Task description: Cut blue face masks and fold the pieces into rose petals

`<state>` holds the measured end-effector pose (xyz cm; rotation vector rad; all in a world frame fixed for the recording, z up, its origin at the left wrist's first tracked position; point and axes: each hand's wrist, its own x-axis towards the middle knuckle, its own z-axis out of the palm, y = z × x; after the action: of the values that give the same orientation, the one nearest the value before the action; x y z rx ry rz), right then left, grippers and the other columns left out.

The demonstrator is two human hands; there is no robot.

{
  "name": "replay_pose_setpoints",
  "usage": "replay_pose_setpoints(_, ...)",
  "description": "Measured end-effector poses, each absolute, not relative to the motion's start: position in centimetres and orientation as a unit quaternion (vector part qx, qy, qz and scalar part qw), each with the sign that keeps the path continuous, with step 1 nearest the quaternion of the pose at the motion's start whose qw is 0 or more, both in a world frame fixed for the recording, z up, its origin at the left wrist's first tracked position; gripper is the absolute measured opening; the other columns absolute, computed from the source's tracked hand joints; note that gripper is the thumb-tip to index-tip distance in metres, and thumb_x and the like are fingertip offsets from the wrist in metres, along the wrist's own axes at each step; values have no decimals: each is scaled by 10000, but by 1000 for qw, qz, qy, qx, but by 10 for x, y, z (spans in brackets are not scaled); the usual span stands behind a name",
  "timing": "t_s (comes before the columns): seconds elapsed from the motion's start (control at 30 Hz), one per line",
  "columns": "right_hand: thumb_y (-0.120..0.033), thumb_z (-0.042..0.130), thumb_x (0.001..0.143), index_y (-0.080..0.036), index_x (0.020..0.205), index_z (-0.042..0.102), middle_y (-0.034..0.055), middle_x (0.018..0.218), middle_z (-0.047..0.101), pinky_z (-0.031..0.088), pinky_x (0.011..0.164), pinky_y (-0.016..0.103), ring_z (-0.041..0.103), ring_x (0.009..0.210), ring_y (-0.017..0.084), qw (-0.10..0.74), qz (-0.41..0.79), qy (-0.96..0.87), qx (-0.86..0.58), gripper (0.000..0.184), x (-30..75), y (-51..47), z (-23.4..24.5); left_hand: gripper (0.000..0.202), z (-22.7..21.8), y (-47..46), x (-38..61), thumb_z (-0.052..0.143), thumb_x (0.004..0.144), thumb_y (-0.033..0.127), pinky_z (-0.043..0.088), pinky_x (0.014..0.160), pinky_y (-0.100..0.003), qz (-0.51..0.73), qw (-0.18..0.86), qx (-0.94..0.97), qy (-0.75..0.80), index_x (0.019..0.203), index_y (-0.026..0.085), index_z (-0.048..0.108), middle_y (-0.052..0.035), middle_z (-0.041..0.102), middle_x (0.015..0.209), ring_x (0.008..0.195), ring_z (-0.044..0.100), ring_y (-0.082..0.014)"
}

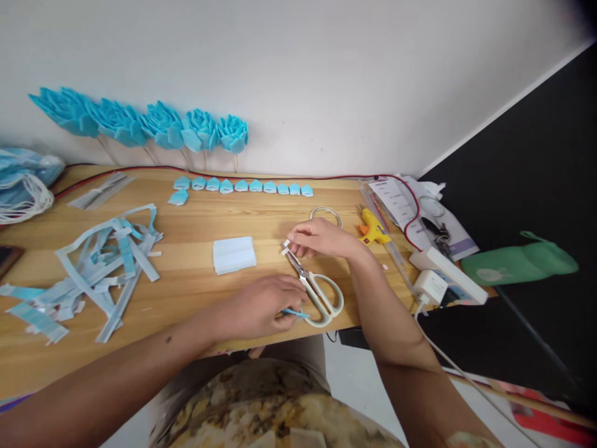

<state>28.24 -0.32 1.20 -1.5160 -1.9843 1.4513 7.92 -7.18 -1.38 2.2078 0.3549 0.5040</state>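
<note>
My left hand (270, 305) is closed near the table's front edge, with a small blue piece (295, 312) sticking out between thumb and fingers. Beyond it my right hand (319, 238) pinches a small white scrap (286, 244) at its fingertips. Between the hands lie scissors (321, 295) with pale handles, their blades under the right fingertips. To the left rests a flat stack of pale blue fabric pieces (234, 255). A roll of tape (326, 213) lies behind my right hand. Several small blue petal pieces (241, 185) form a row farther back.
Blue flowers on sticks (161, 124) lean against the wall. Cut strips (107, 267) are heaped at left, near a bundle of white cord (25, 196). On the right are a yellow glue gun (374, 227), a power strip (454, 277), papers (396, 199) and a green pouch (517, 262).
</note>
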Motion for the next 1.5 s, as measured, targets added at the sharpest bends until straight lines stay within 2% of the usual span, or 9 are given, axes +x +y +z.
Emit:
replay_pose_setpoints(0.23, -203, 577, 804, -162, 779, 621, 7, 668, 691, 502, 513, 182, 653, 593, 106, 139, 474, -701, -514, 65, 281, -4, 5, 215, -18, -72, 80, 550, 766, 66, 453, 923, -346, 207, 411, 877, 136, 852, 223, 669, -48, 720, 1024, 1093, 608, -233)
replay_pose_setpoints(0.5, -83, 531, 701, -170, 698, 598, -1, 619, 689, 457, 481, 185, 642, 529, 115, 170, 434, -691, -552, 110, 270, -4, 1, 281, -19, -74, 79, 550, 783, 62, 459, 905, -319, 199, 417, 875, 148, 978, 217, 679, -72, 690, 1089, 1087, 605, -227)
replay_pose_setpoints(0.63, -85, 553, 690, -170, 688, 600, -1, 632, 698, 456, 493, 186, 645, 540, 115, 188, 427, -693, -550, 98, 270, -3, -2, 273, -21, -74, 79, 564, 782, 68, 460, 915, -327, 202, 413, 876, 146, 985, 213, 675, -77, 685, 1102, 1113, 589, -233)
replay_pose_setpoints(0.8, -146, 579, 766, -145, 778, 663, 32, 729, 730, 507, 537, 182, 656, 598, 101, 164, 499, -673, -521, 85, 279, 1, 2, 297, -18, -74, 80, 555, 782, 66, 459, 932, -326, 198, 407, 880, 144, 1006, 220, 675, -69, 692, 1091, 1128, 586, -229)
replay_pose_setpoints(1.0, -343, 520, 901, -137, 838, 690, 73, 818, 745, 551, 589, 207, 687, 669, 115, 132, 529, -657, -521, 275, 283, 1, 7, 279, -19, -75, 79, 540, 794, 64, 452, 962, -338, 199, 385, 890, 144, 997, 205, 670, -75, 696, 1093, 1161, 570, -230)
replay_pose_setpoints(1.17, -396, 578, 874, -154, 839, 691, 41, 738, 715, 508, 577, 221, 663, 656, 127, 110, 468, -703, -524, 269, 283, 0, 14, 251, -21, -76, 80, 551, 789, 58, 444, 975, -320, 203, 380, 893, 128, 972, 187, 667, -81, 692, 1110, 1177, 556, -221)
replay_pose_setpoints(1.33, -376, 548, 908, -202, 875, 708, 47, 827, 720, 457, 669, 296, 654, 761, 191, 56, 189, -777, -597, 239, 294, -46, 35, 261, -24, -77, 80, 554, 796, 68, 442, 979, -332, 207, 363, 899, 129, 1001, 192, 656, -89, 673, 1154, 1176, 556, -229)
replay_pose_setpoints(1.4, -330, 463, 957, -209, 978, 695, 65, 907, 720, 464, 715, 316, 657, 825, 208, 56, 139, -776, -613, 262, 298, -76, 36, 263, -26, -78, 80, 554, 806, 77, 447, 970, -339, 212, 358, 901, 123, 1013, 208, 649, -84, 675, 1148, 1175, 557, -232)
replay_pose_setpoints(1.5, -244, 469, 948, -212, 1125, 649, 87, 1054, 691, 486, 813, 355, 635, 967, 238, 65, 106, -784, -608, 255, 302, -115, 22, 233, -29, -78, 80, 555, 819, 98, 452, 958, -346, 218, 352, 902, 120, 1009, 205, 639, -91, 676, 1128, 1169, 560, -242)
